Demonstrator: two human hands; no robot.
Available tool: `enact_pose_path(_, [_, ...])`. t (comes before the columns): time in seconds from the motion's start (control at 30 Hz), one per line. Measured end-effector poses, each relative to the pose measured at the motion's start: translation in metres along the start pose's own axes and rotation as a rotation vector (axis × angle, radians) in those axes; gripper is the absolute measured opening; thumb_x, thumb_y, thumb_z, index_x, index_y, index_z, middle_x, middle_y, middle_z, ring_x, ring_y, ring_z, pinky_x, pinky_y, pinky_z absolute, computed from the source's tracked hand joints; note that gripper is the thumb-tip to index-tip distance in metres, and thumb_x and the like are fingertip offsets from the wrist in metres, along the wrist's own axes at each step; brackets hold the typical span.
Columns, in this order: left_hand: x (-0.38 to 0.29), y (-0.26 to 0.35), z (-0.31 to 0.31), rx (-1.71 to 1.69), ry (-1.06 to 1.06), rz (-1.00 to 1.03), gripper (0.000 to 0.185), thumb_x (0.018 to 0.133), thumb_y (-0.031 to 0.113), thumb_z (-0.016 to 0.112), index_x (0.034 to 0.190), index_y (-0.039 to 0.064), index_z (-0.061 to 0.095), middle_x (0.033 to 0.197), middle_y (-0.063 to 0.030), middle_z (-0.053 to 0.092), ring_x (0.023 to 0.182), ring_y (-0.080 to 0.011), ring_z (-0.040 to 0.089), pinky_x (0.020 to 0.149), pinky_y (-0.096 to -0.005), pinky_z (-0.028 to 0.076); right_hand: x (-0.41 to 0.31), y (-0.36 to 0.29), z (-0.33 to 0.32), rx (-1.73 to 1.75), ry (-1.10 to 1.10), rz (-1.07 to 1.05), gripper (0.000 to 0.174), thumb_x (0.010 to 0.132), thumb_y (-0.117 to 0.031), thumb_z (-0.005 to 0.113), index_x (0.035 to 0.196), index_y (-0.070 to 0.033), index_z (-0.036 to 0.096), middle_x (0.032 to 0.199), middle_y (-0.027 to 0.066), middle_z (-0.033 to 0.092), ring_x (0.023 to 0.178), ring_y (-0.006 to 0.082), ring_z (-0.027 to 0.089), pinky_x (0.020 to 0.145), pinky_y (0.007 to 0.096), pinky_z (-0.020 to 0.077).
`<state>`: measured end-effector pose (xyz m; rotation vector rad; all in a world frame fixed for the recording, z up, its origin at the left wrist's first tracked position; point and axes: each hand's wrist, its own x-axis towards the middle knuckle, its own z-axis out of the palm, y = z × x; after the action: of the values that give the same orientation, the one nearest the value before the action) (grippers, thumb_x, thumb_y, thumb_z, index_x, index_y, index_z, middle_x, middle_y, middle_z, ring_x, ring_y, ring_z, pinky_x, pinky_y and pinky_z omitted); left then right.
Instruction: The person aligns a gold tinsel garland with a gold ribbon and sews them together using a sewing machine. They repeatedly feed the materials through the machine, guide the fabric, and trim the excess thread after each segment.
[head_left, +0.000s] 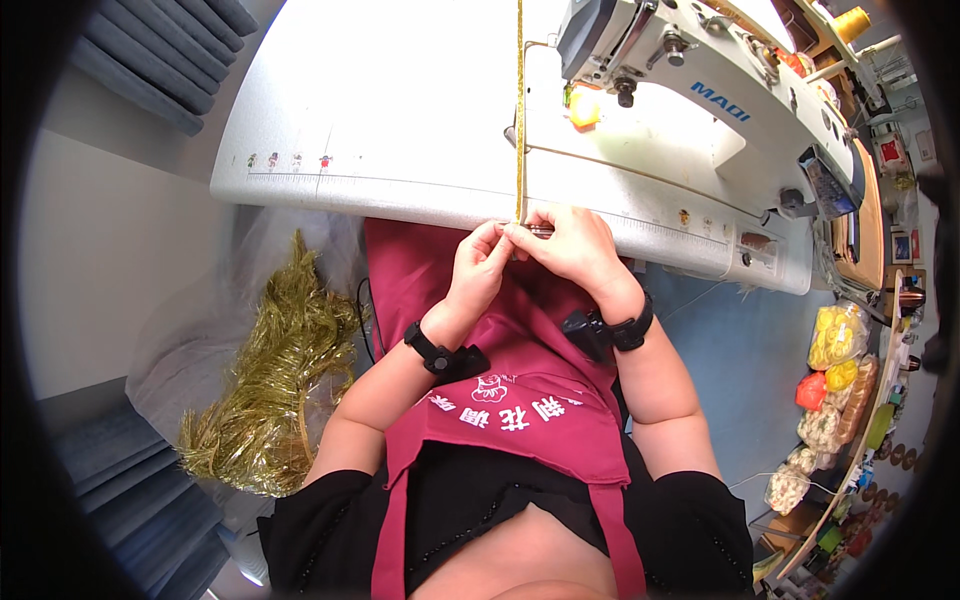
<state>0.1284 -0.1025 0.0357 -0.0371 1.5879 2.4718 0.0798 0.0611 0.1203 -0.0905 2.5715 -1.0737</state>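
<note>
A narrow glittery gold trim runs down across the white sewing machine table to my fingertips at its front edge. My left hand pinches the trim's near end between thumb and fingers. Right against it, my right hand grips a small metal tool, perhaps thread snips; the fingers hide most of it. The fingertips of both hands meet around the trim's end. Below them a maroon apron covers my lap.
A MAQI sewing machine stands at the right of the table, an orange object near its head. Gold tinsel fringe lies over clear plastic at the left. Bags of yellow pieces and other supplies line the right side.
</note>
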Motion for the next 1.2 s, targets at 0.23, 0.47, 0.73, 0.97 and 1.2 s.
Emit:
enact_pose_path(0.23, [0.001, 0.003, 0.001, 0.026, -0.030, 0.020, 0.016, 0.108, 0.012, 0.057, 0.105, -0.001, 0.066, 0.090, -0.0031, 0.067, 0.084, -0.0097, 0.062, 0.081, -0.0253, 0.051, -0.001, 0.009, -0.001, 0.137, -0.058, 0.027, 0.041, 0.084, -0.055, 0.072, 0.077, -0.014, 0.079, 0.066, 0.0086, 0.072, 0.067, 0.0293, 0.073, 0.066, 0.0397, 0.0560])
enact_pose_path(0.47, [-0.002, 0.008, -0.002, 0.095, -0.011, -0.005, 0.015, 0.108, 0.012, 0.058, 0.103, -0.001, 0.066, 0.089, -0.0028, 0.066, 0.083, -0.0097, 0.062, 0.082, -0.0252, 0.051, -0.004, 0.108, -0.069, -0.138, 0.644, 0.167, 0.037, 0.096, -0.042, 0.068, 0.104, -0.007, 0.076, 0.095, 0.0150, 0.076, 0.087, 0.0343, 0.073, 0.078, 0.0431, 0.0559])
enact_pose_path(0.73, [-0.017, 0.015, -0.013, 0.278, -0.106, -0.035, 0.014, 0.107, 0.009, 0.057, 0.103, 0.000, 0.066, 0.091, -0.0032, 0.067, 0.086, -0.0110, 0.063, 0.083, -0.0259, 0.051, -0.014, 0.151, -0.100, -0.851, 1.025, -0.068, 0.021, 0.095, -0.021, 0.069, 0.111, -0.007, 0.074, 0.107, 0.0146, 0.070, 0.098, 0.0348, 0.068, 0.086, 0.0437, 0.0528])
enact_pose_path(0.97, [-0.022, 0.040, -0.020, 0.597, -0.211, 0.032, 0.009, 0.099, 0.007, 0.065, 0.097, 0.001, 0.071, 0.087, -0.0073, 0.072, 0.084, -0.0179, 0.066, 0.081, -0.0303, 0.051, 0.071, 0.017, -0.039, 0.055, -0.524, -0.229, 0.035, 0.098, -0.037, 0.066, 0.101, -0.005, 0.077, 0.081, 0.0110, 0.074, 0.074, 0.0212, 0.070, 0.073, 0.0349, 0.0548])
enact_pose_path(1.2, [-0.022, 0.062, -0.022, 0.666, -0.346, -0.015, 0.010, 0.100, 0.008, 0.064, 0.098, 0.001, 0.071, 0.086, -0.0086, 0.072, 0.079, -0.0193, 0.067, 0.074, -0.0328, 0.054, 0.187, -0.106, -0.023, -0.660, 0.734, -0.848, 0.031, 0.095, -0.032, 0.071, 0.124, -0.021, 0.074, 0.155, 0.0091, 0.052, 0.146, 0.0288, 0.046, 0.119, 0.0455, 0.0402])
